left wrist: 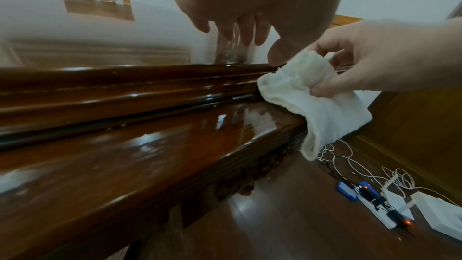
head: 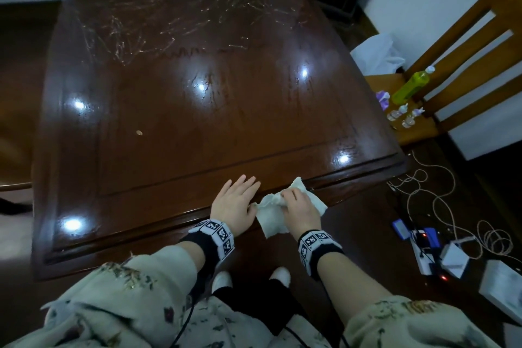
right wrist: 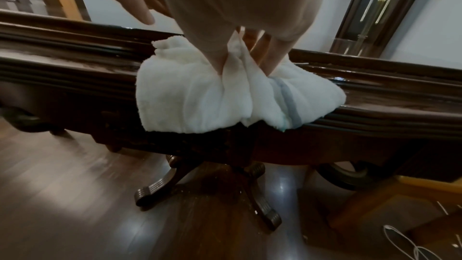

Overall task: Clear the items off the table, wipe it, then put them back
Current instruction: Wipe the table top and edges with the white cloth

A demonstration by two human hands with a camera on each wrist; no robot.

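From the head view, the dark wooden table (head: 197, 121) fills the frame, and everything else is placed from it: at its near edge the left hand (head: 234, 203) lies flat with straight fingers on the wood, and just beside it the right hand (head: 300, 210) bunches a white cloth (head: 271, 215) that drapes over that same edge. A small round coin-like spot (head: 139, 133) sits on the table left of centre. Off the table's right side, a chair seat (head: 409, 127) carries a green bottle (head: 412, 85) and small clear bottles (head: 398, 113). In the left wrist view, the left hand (left wrist: 250, 3) hangs over the table's rim (left wrist: 125, 90), fingers loose and extended, holding nothing; the right hand (left wrist: 375, 56) pinches the cloth (left wrist: 320, 106) against the rim. In the right wrist view, the right hand (right wrist: 237, 7) has fingers curled into the cloth (right wrist: 200, 96), which folds down over the table edge (right wrist: 375, 106).
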